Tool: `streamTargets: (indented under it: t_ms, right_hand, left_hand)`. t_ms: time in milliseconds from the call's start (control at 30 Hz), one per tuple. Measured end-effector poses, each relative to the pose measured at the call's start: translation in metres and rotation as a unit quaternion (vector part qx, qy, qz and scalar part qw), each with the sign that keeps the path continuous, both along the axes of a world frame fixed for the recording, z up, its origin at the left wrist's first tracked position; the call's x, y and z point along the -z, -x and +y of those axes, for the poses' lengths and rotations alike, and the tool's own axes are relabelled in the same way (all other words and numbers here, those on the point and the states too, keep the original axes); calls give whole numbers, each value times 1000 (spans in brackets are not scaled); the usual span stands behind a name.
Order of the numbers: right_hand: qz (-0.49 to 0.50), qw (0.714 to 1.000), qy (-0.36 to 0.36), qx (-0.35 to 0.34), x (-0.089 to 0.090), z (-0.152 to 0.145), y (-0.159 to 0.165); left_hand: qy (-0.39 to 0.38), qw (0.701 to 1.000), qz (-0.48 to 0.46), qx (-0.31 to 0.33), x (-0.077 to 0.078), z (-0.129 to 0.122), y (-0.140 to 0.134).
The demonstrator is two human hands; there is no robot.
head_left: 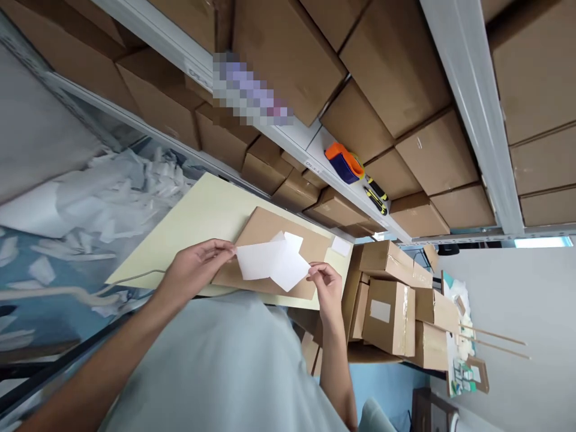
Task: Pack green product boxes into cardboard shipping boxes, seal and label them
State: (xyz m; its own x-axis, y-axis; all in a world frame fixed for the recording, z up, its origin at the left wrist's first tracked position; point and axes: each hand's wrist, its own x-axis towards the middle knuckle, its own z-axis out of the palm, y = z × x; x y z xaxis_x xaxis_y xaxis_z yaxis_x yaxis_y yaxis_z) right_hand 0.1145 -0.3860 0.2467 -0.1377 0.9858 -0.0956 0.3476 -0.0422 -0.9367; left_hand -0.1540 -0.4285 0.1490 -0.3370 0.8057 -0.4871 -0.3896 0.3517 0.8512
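My left hand [195,264] pinches the left end of a white sheet of paper [258,261] between thumb and fingertips. My right hand [326,285] grips the lower right corner of a second white sheet [291,267], fingertips closed. The two sheets overlap in the middle, and I cannot tell whether they are joined. Another white corner shows above them. All this is just over a flat brown cardboard box [265,225], which lies on a pale yellow tabletop [211,207].
Cardboard boxes fill the metal shelves [477,120] behind the table. An orange and blue tape dispenser [344,162] and yellow-black cutters [375,201] lie on a shelf edge. A small white card [342,246] sits at the table's right end. Stacked cartons [389,318] stand right; paper scraps [121,198] litter the left.
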Motion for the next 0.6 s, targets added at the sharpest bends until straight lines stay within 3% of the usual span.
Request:
streamTargets:
  t_ms: [233,467,600]
  right_hand:
    - [-43,999,-4,-13,2,4,30]
    - [-86,996,-17,-8,3,1,57]
    - [-111,993,-28,7,-2,-1,67]
  left_hand:
    - [-20,996,15,-89,30,2,52]
    - [16,979,65,-194,66,10,106]
    - [36,973,95,-206,87,16,150]
